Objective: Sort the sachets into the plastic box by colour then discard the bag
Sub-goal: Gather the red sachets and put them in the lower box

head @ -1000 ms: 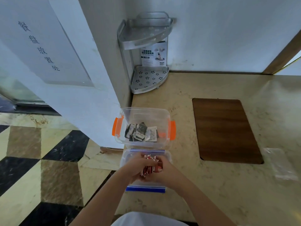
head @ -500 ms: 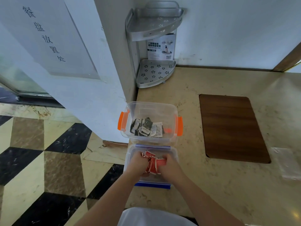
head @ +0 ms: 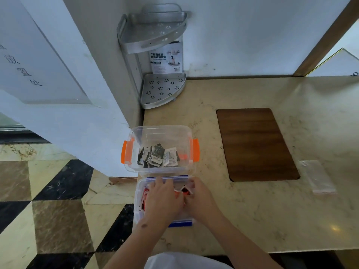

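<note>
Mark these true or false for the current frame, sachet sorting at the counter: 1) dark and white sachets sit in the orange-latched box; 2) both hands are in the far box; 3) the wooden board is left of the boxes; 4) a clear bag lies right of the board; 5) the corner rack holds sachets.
1. True. The dark and white sachets lie in the orange-latched box.
2. False. The left hand and right hand are over the near box, among red sachets.
3. False. The wooden board lies to the right of the boxes.
4. True. The clear bag lies flat there.
5. False. The corner rack shows only a product card.
</note>
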